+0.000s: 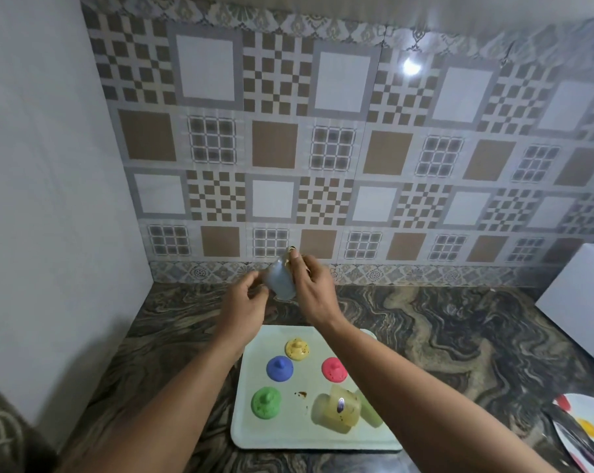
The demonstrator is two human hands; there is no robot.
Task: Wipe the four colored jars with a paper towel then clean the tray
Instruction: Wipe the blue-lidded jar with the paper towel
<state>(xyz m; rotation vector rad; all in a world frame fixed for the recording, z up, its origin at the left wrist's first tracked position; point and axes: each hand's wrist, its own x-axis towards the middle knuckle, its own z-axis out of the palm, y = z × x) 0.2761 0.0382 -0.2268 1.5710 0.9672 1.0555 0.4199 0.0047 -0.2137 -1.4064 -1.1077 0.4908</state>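
The bench [425, 336] is seen as polished stone, veined in swirls and faintly glossy. The wall tiles [323, 148] are glazed, and a lamp is mirrored in them. The tray [254, 435] looks like smooth, matt plastic. On it, four lids [279, 368] appear as matt plastic, and the jars [336, 413] as translucent, frosted plastic.

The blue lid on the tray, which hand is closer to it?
Left. The left hand is just above the blue lid, up-left of it; the right hand is farther, up-right.
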